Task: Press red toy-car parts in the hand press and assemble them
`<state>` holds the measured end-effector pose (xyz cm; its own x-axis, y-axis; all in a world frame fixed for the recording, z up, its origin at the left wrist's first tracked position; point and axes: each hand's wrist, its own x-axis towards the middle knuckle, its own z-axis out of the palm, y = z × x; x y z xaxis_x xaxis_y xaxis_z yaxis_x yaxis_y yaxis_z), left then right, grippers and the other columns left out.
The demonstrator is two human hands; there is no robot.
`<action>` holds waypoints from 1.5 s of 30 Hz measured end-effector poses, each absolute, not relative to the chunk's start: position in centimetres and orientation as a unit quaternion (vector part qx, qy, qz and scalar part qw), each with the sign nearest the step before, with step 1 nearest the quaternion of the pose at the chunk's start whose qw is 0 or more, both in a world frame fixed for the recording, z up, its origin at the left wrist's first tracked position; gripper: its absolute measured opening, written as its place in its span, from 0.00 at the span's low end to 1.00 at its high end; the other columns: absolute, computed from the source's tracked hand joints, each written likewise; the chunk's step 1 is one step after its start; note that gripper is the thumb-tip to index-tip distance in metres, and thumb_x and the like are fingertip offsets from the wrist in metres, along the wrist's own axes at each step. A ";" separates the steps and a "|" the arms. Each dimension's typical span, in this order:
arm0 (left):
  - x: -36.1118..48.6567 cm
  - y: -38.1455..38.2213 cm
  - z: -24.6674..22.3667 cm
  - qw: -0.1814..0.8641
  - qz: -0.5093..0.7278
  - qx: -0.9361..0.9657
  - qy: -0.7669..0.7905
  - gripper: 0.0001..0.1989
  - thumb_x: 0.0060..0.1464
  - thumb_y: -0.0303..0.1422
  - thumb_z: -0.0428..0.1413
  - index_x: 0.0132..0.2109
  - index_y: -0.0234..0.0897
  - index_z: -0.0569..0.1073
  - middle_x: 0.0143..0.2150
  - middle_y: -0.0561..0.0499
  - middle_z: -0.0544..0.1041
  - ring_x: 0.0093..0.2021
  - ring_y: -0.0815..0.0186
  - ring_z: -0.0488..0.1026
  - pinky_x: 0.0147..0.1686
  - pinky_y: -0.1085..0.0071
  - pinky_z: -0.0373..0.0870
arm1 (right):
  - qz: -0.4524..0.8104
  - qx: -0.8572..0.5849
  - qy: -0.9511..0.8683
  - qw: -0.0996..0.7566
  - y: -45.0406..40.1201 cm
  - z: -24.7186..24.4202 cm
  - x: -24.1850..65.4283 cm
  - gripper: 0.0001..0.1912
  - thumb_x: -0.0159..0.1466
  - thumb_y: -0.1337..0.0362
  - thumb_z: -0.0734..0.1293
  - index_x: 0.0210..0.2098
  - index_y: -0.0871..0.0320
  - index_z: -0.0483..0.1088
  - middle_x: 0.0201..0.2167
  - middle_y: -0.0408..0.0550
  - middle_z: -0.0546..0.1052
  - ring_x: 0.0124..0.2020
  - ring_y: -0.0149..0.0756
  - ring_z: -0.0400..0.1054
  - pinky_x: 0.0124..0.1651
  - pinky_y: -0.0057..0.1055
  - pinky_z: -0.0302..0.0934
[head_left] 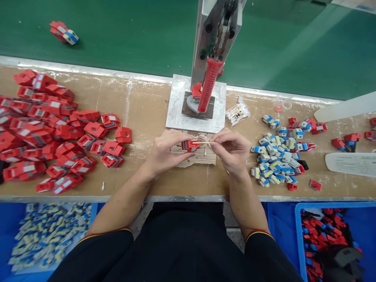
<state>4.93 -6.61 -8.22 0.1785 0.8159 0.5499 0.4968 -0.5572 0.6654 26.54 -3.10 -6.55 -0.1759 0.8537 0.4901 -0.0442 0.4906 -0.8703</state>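
Between the thumb and fingers of my left hand [171,148] is a small red plastic part [190,145], held over a scrap of cardboard [188,160]. My right hand [232,148] pinches a thin cotton swab [203,142], whose far end reaches the open side of the red part. Several more swabs [205,150] lie on the cardboard under my right fingertips, close to a round clear rim. Just beyond my hands stands a hand press with a red handle [210,84], and another red part [196,91] sits at its base.
Red shells [53,129] are heaped at left; blue, white and yellow pieces [274,158] at right. A bag of swabs [237,113] lies beside the press plate [179,105]. A green belt [132,39] runs behind. Blue bins [298,235] of parts stand below the table's front edge.
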 end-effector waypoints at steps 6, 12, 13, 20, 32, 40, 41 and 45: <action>4.9 -6.6 -8.0 0.192 0.451 0.750 0.445 0.15 0.58 0.39 0.71 0.49 0.41 0.83 0.43 0.47 0.88 0.43 0.58 0.85 0.48 0.62 0.79 | 0.387 -0.334 -0.669 0.540 -3.2 -6.8 26.3 0.10 0.67 0.55 0.74 0.32 0.51 0.76 0.28 0.45 0.82 0.29 0.35 0.74 0.30 0.35 0.67; 4.9 -6.7 -8.0 0.193 0.446 0.751 0.448 0.14 0.59 0.39 0.70 0.49 0.42 0.82 0.43 0.48 0.88 0.43 0.59 0.85 0.47 0.62 0.79 | 0.364 -0.313 -0.689 0.542 -3.1 -6.8 26.1 0.06 0.68 0.62 0.73 0.33 0.52 0.77 0.30 0.45 0.84 0.29 0.34 0.75 0.29 0.33 0.64; 4.9 -6.7 -8.0 0.190 0.448 0.752 0.445 0.14 0.59 0.39 0.70 0.50 0.41 0.82 0.43 0.48 0.88 0.43 0.59 0.85 0.47 0.62 0.79 | 0.361 -0.308 -0.691 0.545 -3.1 -6.7 26.1 0.05 0.67 0.63 0.73 0.33 0.52 0.77 0.30 0.45 0.85 0.29 0.33 0.75 0.28 0.33 0.63; 4.9 -6.6 -7.9 0.182 0.453 0.750 0.446 0.13 0.59 0.39 0.70 0.49 0.41 0.82 0.43 0.48 0.88 0.43 0.59 0.85 0.47 0.62 0.80 | 0.331 -0.327 -0.706 0.534 -3.0 -6.5 26.5 0.06 0.67 0.62 0.73 0.32 0.51 0.76 0.29 0.44 0.84 0.27 0.34 0.74 0.27 0.34 0.63; 4.9 -6.6 -7.9 0.168 0.470 0.742 0.447 0.12 0.59 0.36 0.69 0.49 0.41 0.82 0.44 0.47 0.86 0.42 0.61 0.84 0.45 0.64 0.83 | 0.277 -0.344 -0.726 0.527 -2.7 -6.4 27.1 0.06 0.66 0.64 0.73 0.31 0.50 0.76 0.28 0.43 0.84 0.27 0.35 0.73 0.26 0.34 0.61; 5.1 -6.6 -8.1 0.180 0.473 0.741 0.441 0.12 0.58 0.34 0.70 0.49 0.41 0.82 0.43 0.48 0.85 0.43 0.61 0.84 0.45 0.65 0.82 | 0.302 -0.305 -0.724 0.540 -3.0 -6.4 26.4 0.05 0.66 0.66 0.73 0.33 0.51 0.77 0.29 0.44 0.84 0.28 0.35 0.75 0.26 0.33 0.64; 5.0 -6.6 -8.0 0.186 0.473 0.739 0.442 0.12 0.58 0.34 0.70 0.49 0.41 0.82 0.43 0.48 0.86 0.43 0.61 0.84 0.45 0.64 0.82 | 0.306 -0.312 -0.719 0.541 -3.0 -6.3 26.7 0.05 0.66 0.65 0.73 0.32 0.51 0.76 0.28 0.44 0.84 0.28 0.35 0.75 0.27 0.34 0.64; 4.8 -6.6 -7.9 0.218 0.483 0.719 0.450 0.12 0.58 0.38 0.70 0.47 0.41 0.82 0.44 0.47 0.86 0.44 0.60 0.84 0.47 0.63 0.83 | 0.318 -0.327 -0.715 0.529 -2.2 -6.0 28.9 0.06 0.66 0.62 0.74 0.31 0.51 0.76 0.28 0.43 0.82 0.26 0.34 0.71 0.27 0.34 0.62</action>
<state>4.77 -6.63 -7.87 0.1286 0.8579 0.4974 0.4369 -0.4993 0.7482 28.93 -2.22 -5.96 -0.2258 0.8046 0.5492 0.1315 0.5837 -0.8012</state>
